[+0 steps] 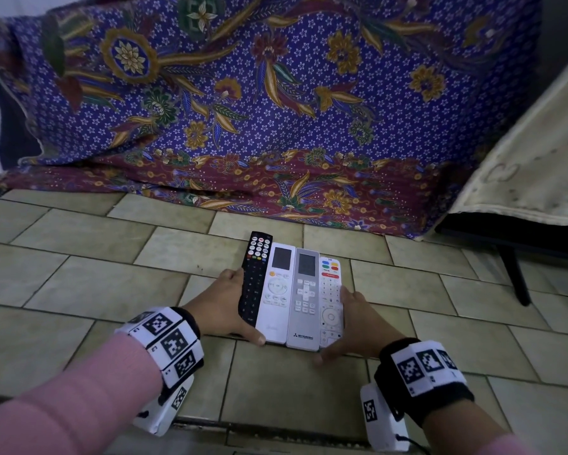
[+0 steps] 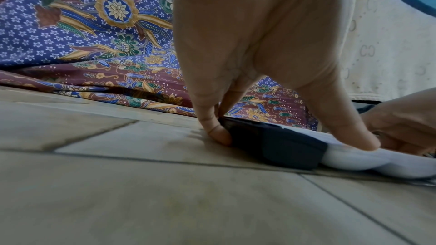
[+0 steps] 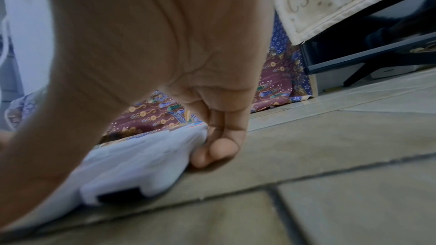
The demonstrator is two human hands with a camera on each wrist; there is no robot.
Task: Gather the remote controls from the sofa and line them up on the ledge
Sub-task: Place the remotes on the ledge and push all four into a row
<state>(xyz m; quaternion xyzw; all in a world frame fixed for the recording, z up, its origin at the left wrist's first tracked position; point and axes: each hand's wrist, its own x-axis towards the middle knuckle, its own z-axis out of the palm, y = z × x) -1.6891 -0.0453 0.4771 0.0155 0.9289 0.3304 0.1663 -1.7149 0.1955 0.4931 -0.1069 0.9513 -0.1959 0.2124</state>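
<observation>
My left hand [image 1: 225, 302] and right hand [image 1: 358, 326] clamp the remote row [image 1: 294, 297] | risk: squeezing tilts black remote [image 1: 254, 277], left of the Mitsubishi remote [image 1: 304, 298], buckling row.

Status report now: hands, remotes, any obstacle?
Left hand and right hand squeeze four remotes together, side by side on tiles. No obstacle seen.

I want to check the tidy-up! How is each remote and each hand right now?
black remote: flat on tiles, leftmost, touched by left hand
white remote: flat, second
grey remote: flat, third
small white remote: flat, rightmost, touched by right hand
</observation>
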